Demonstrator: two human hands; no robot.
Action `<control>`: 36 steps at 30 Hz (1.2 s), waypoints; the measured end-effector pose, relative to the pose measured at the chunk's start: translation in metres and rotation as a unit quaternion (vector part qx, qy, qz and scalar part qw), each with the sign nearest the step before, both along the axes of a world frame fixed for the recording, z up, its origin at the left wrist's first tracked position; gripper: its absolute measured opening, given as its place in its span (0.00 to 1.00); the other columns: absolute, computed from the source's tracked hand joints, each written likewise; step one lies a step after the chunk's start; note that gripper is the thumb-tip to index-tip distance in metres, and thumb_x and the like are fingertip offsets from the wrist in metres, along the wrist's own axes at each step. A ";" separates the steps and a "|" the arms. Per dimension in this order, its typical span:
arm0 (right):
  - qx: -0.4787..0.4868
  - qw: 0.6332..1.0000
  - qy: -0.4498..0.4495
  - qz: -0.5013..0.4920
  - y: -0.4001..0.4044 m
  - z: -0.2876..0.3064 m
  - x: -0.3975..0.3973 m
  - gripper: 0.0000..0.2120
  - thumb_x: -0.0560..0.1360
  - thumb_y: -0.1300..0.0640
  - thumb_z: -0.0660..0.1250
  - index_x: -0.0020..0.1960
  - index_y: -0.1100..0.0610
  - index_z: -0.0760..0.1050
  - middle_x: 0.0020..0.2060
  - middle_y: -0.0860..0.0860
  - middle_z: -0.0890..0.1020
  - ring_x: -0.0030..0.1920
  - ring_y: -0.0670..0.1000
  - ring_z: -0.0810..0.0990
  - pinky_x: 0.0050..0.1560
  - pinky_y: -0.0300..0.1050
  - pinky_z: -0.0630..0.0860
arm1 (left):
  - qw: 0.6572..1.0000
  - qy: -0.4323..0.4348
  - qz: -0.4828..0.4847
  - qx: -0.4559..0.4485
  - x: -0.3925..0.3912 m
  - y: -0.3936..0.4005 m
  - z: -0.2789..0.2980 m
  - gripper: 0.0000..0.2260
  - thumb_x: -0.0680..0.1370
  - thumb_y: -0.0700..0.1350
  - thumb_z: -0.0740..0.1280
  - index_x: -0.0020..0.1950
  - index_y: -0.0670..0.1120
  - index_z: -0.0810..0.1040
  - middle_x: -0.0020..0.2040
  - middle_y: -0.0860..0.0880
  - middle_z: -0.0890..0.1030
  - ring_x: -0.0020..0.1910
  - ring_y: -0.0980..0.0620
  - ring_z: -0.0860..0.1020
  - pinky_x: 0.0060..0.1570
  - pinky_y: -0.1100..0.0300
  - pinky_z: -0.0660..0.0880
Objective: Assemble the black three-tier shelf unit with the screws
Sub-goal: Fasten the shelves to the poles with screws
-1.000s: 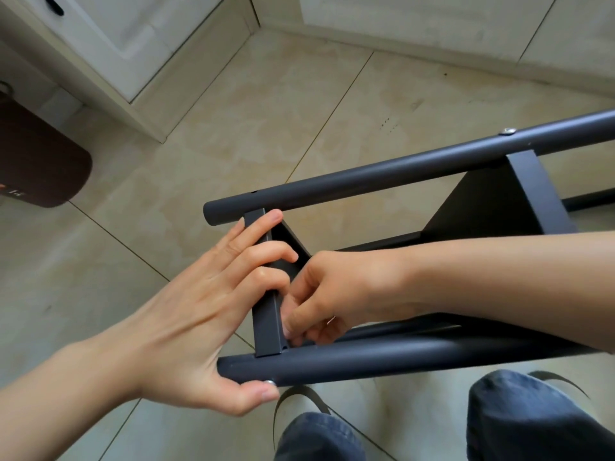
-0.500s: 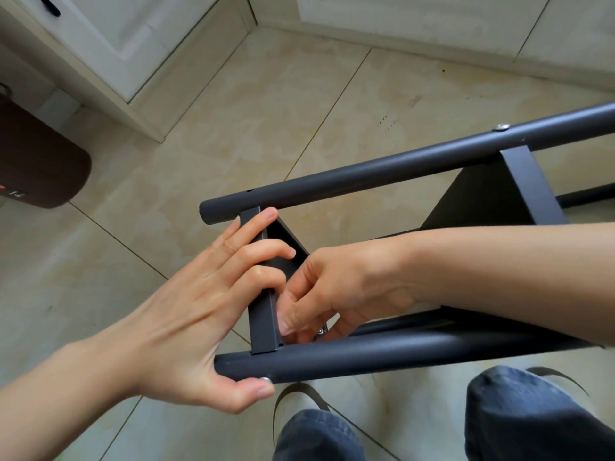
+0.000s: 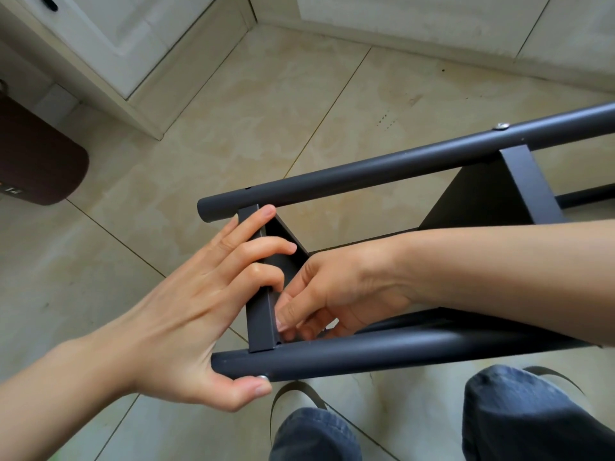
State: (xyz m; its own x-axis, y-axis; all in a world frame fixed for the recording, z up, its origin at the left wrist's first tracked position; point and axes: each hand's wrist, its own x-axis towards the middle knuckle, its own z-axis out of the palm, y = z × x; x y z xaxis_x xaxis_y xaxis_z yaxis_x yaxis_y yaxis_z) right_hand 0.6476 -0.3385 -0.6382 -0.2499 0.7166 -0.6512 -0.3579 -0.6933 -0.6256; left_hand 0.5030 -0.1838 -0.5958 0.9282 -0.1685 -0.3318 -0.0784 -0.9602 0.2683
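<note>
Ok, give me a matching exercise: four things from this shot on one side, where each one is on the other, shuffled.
Things:
1. left hand
2. right hand
3. screw head
4. dark brown object

Places:
A. on top of the far tube, near the right edge
B. on the floor at the left edge
C. fingers on the end shelf's lip, thumb under the near tube
D. reaching in between the tubes, fingers curled at the shelf's lower corner

Pairs: 1-C, 2-D, 3-A, 4-B
</note>
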 end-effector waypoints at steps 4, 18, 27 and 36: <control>-0.017 1.000 0.001 0.014 0.000 -0.001 -0.003 0.08 0.79 0.59 0.67 0.41 0.59 0.77 0.31 0.50 0.79 0.31 0.45 0.76 0.36 0.37 0.75 | 0.994 -0.062 -0.079 -0.037 0.013 -0.002 -0.002 0.31 0.66 0.65 0.67 0.59 0.44 0.74 0.72 0.46 0.69 0.81 0.41 0.50 0.78 0.46 0.52; -0.025 0.999 -0.025 0.029 0.002 -0.002 -0.007 0.10 0.78 0.58 0.67 0.39 0.58 0.77 0.29 0.49 0.77 0.31 0.47 0.74 0.41 0.41 0.73 | 0.992 -0.099 -0.080 -0.020 0.010 0.000 -0.002 0.41 0.66 0.68 0.67 0.74 0.49 0.67 0.80 0.50 0.61 0.81 0.43 0.51 0.77 0.42 0.48; -0.016 1.000 -0.009 0.021 0.002 -0.001 -0.008 0.09 0.78 0.60 0.65 0.39 0.57 0.76 0.32 0.50 0.77 0.33 0.47 0.75 0.41 0.41 0.73 | 0.993 -0.089 -0.077 -0.025 0.009 -0.001 -0.001 0.36 0.66 0.67 0.66 0.66 0.45 0.73 0.78 0.50 0.64 0.81 0.43 0.51 0.77 0.42 0.49; -0.015 0.999 -0.038 0.026 0.003 0.001 -0.010 0.04 0.78 0.58 0.66 0.46 0.57 0.77 0.29 0.49 0.76 0.32 0.47 0.73 0.40 0.40 0.71 | 0.993 -0.089 -0.075 -0.038 0.009 -0.001 -0.003 0.33 0.66 0.66 0.67 0.63 0.46 0.73 0.77 0.49 0.64 0.81 0.43 0.51 0.77 0.42 0.51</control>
